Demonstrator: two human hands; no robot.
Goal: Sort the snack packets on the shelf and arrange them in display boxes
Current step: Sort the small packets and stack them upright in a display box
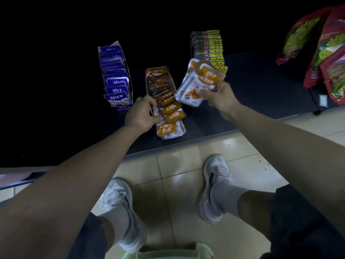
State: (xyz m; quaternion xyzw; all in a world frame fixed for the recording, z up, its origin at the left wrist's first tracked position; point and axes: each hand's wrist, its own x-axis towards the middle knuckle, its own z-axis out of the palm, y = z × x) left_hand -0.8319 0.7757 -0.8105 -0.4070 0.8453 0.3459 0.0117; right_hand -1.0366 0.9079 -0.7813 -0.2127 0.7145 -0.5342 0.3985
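Note:
An orange display box (150,71) stands on the dark low shelf (252,86), filled with a row of orange snack packets (170,107). My left hand (141,113) pinches the near packets at the box's left side. My right hand (218,97) grips a fanned stack of orange-and-white packets (197,85), raised just right of the box. Left of it stands a blue box of blue packets (115,77). Behind my right hand is a row of yellow-green packets (209,45).
Large red and green snack bags (321,53) lean at the far right of the shelf. The shelf's front edge (186,144) runs above a tiled floor where my two white shoes stand. A pale green basket (168,253) sits at the bottom edge.

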